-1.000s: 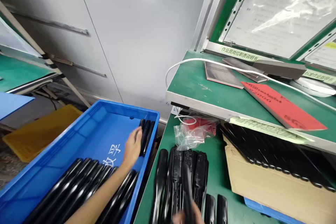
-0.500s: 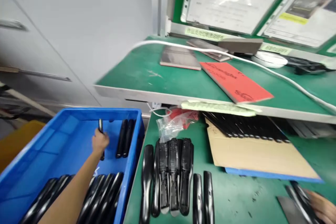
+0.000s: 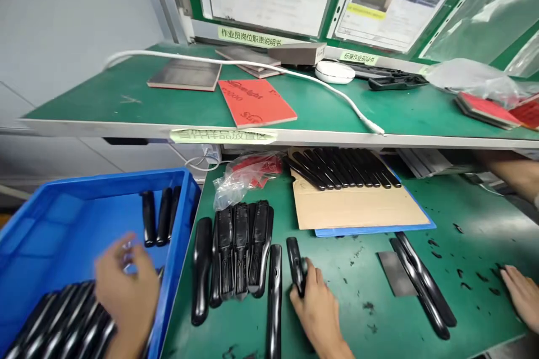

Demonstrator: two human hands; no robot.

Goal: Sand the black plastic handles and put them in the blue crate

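Observation:
My left hand (image 3: 126, 286) is blurred over the blue bin (image 3: 113, 176), its fingers curled but apart, with nothing seen in them. Beneath it lie rows of glossy black plastic handle shells (image 3: 54, 320); several more (image 3: 149, 219) stand against the bin's far right corner. On the green table my right hand (image 3: 318, 311) grips a short-looking black handle shell (image 3: 293, 255), its lower end hidden by the fingers. Just left of that hand lies another long shell (image 3: 275, 297). Open-faced black housings (image 3: 241, 247) are grouped farther left.
Two black shells (image 3: 421, 286) lie across a grey plate (image 3: 393, 272). Cardboard (image 3: 357, 210) bears a row of black shells under the shelf (image 3: 168, 109). Another person's hand (image 3: 522, 291) and forearm (image 3: 514, 174) are at the right. Black scraps dot the table.
The view has swung right. My left hand has let go of a shell, now beside the others in the bin's corner, and come back. My right hand has left the shells by the grey plate.

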